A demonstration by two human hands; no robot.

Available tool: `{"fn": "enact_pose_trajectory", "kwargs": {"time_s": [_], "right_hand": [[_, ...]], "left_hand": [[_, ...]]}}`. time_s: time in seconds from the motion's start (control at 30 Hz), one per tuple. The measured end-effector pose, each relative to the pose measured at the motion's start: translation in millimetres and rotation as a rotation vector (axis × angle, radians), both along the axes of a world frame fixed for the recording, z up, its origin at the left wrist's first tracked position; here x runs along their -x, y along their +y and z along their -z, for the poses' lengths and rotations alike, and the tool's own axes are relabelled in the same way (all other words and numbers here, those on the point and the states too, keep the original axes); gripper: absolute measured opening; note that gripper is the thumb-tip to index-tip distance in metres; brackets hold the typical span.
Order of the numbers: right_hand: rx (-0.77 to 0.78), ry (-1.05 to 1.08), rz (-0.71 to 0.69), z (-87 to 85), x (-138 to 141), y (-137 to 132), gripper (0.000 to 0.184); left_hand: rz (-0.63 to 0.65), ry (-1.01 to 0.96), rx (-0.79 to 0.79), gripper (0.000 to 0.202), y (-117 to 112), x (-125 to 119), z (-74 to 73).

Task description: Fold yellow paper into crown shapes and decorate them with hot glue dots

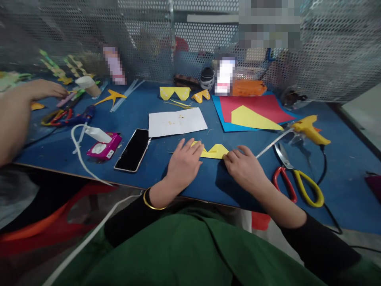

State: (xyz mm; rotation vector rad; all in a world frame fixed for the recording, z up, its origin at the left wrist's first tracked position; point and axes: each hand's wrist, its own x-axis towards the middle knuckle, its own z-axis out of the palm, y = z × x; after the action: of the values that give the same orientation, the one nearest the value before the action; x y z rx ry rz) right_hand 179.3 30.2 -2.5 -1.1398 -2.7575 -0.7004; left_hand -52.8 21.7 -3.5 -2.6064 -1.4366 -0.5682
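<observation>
A folded yellow paper cut-out with peaked shapes along its far side lies near the front edge of the blue table. My left hand rests flat over its left part, fingers stretched out, hiding that end. At the right end, the curled fingers of my right hand pinch the paper's edge. Just beyond is a white sheet with small yellowish bits on it. Two similar pieces, a yellow cut-out and a smaller orange cut-out, lie farther back.
Scissors and a yellow glue gun lie to the right. Red paper and a yellow piece are stacked behind. Leftward are a phone, a pink power socket and another person's hand.
</observation>
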Motion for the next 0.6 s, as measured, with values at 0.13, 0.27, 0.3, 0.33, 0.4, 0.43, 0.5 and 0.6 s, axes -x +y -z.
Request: {"fn": "enact_pose_trajectory", "kwargs": {"time_s": [0.13,0.27,0.3,0.33,0.4,0.43,0.5,0.6], "right_hand": [[-0.013,0.014,-0.01,2.0,4.1,3.3,0.026],[-0.032,0.077,0.024,4.1,1.5,-0.3,0.027],[-0.041,0.113,0.039,3.5,0.9,-0.7,0.027],[-0.056,0.155,0.054,2.2,0.6,-0.6,0.028],[-0.105,0.252,0.07,-2.5,0.7,1.4,0.028],[-0.135,0.289,0.066,-5.8,1.0,3.5,0.029],[-0.194,0.372,0.054,-13.9,2.1,10.6,0.027],[-0.268,0.637,0.109,-25.8,5.1,28.9,0.031]], "left_hand": [[0.066,0.053,0.058,0.041,18.1,-12.4,4.7],[0.163,0.101,0.051,0.027,28.3,-14.7,7.0],[0.168,0.097,0.033,0.025,29.3,-15.6,6.9],[0.163,0.088,0.014,0.024,30.0,-16.9,6.3],[0.131,0.058,-0.015,0.02,31.4,-19.7,3.7],[0.105,0.042,-0.026,0.018,32.5,-20.9,1.4],[0.036,0.006,-0.048,0.019,36.3,-22.9,-5.7],[-0.078,-0.056,-0.1,0.024,46.9,-24.6,-23.4]]}}
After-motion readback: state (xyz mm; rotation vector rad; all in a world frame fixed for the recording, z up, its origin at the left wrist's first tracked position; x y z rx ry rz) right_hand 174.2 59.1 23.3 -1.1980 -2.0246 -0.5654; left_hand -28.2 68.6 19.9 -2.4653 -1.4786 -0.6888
